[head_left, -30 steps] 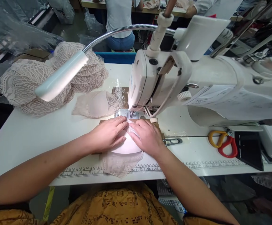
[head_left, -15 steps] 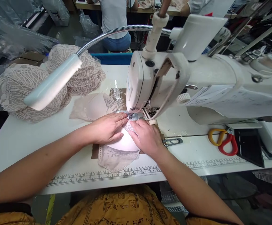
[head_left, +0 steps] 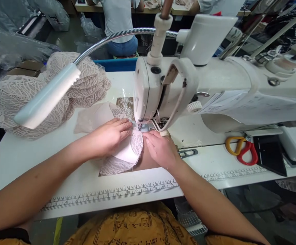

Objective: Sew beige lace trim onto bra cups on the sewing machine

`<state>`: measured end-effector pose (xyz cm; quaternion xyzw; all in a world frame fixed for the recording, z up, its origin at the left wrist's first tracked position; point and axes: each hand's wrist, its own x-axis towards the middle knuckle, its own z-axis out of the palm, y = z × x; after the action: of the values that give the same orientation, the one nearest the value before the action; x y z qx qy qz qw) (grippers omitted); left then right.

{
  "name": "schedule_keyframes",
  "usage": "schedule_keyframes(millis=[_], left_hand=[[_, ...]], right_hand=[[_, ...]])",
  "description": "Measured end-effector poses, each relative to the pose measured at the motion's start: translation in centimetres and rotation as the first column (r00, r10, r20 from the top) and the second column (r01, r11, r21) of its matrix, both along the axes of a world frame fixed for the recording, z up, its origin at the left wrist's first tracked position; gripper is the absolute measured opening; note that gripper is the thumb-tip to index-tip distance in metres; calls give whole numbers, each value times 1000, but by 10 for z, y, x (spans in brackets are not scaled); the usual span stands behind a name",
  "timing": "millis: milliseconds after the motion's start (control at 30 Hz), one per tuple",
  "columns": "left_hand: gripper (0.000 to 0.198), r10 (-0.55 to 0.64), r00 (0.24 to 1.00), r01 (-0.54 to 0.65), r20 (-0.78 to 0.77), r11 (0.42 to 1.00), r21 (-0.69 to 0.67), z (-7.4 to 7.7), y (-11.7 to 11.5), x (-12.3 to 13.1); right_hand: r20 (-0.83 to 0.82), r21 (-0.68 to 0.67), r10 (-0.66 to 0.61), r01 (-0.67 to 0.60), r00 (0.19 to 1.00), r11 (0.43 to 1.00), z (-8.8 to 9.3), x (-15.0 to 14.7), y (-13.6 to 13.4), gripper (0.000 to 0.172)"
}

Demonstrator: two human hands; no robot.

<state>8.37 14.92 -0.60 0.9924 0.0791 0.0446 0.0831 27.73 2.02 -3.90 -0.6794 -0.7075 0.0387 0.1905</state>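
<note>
- Ahead and to your right, the glossy white sewing machine overhangs the work; paper sheets cover part of its arm.
- The lamp, smooth plastic on a ribbed metal gooseneck, blocks part of your view of the lace pile, a rounded, net-patterned beige heap.
- Scissors with one yellow and one red loop sit right of you, beside a flat black panel.
- A printed ruler strip runs along the white surface near your edge.
- The lace-edged cup, smooth and pale with a curved openwork border, lies at the presser foot.
- Your left hand lies spread flat on it, partly covering a second cup.
- Your right hand has thumb and forefinger at the lace edge; whether they pinch it, you cannot tell.
</note>
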Motion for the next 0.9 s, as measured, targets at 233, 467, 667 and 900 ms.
schedule_keyframes(millis=[233,467,667,900], left_hand=[[39,70,991,-71,117,998,-1,-14,-19,11],[49,61,993,-60,99,998,-11,-25,-18,9],[53,56,997,-56,58,998,1,-23,-17,9],[49,79,997,-79,0,996,40,-18,-11,8]], right_hand=[[8,19,52,-52,999,998,-2,-2,0,35],[91,6,67,-68,994,998,-3,-3,0,32],[85,10,74,-75,994,997,-4,-3,-1,31],[85,14,72,-74,994,997,-3,-4,1,34]])
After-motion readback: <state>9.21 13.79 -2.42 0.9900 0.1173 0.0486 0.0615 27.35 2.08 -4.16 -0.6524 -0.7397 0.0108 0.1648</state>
